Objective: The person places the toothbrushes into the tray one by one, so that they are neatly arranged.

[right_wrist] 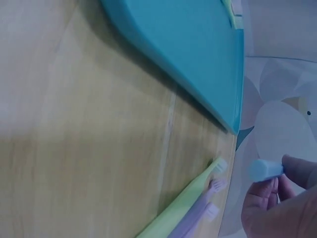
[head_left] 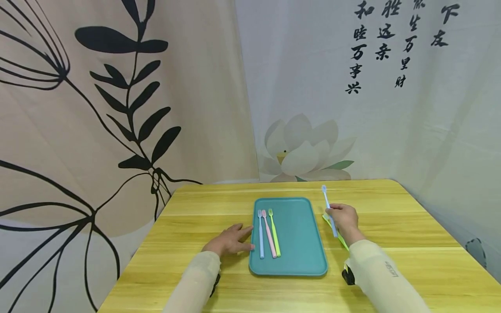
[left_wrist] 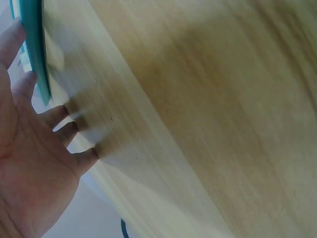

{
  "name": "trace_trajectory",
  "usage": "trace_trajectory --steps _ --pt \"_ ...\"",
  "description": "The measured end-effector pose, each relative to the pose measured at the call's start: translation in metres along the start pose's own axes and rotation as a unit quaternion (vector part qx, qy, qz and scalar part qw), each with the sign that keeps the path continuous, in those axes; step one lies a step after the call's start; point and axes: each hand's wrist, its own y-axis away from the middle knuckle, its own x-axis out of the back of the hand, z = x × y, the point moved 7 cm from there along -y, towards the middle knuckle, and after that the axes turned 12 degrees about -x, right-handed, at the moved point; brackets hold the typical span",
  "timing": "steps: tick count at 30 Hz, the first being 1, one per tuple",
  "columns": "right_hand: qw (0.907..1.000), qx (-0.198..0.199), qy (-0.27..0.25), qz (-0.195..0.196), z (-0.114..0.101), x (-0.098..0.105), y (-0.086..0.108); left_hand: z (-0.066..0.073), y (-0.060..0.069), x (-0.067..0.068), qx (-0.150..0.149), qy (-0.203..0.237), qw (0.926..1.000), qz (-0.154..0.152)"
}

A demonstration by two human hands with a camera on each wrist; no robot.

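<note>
My right hand (head_left: 344, 219) pinches a light blue toothbrush (head_left: 326, 198) above the table, right of the teal tray (head_left: 297, 234). Its bristle head points up and away. Below that hand, a green toothbrush (head_left: 342, 242) lies on the table, partly covered. The right wrist view shows a purple toothbrush (right_wrist: 193, 213) beside it and another pale purple head (right_wrist: 211, 212). My left hand (head_left: 231, 240), fingers spread, touches the tray's left edge. On the tray's left side lie a blue toothbrush (head_left: 261, 237), a pink toothbrush (head_left: 268, 234) and a green toothbrush (head_left: 275, 234), heads away from me.
The tray rests on a wooden table (head_left: 195, 204) with light grain. Behind the table hangs a printed curtain (head_left: 211, 108) with plants, a lotus and writing. The table's far edge runs just beyond the tray.
</note>
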Motion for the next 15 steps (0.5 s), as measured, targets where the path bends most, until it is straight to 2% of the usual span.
trace_trajectory --steps 15 --pt "0.9998 -0.002 -0.013 -0.017 -0.002 -0.016 0.006 -0.002 0.000 -0.001 0.008 0.002 1.0000 0.001"
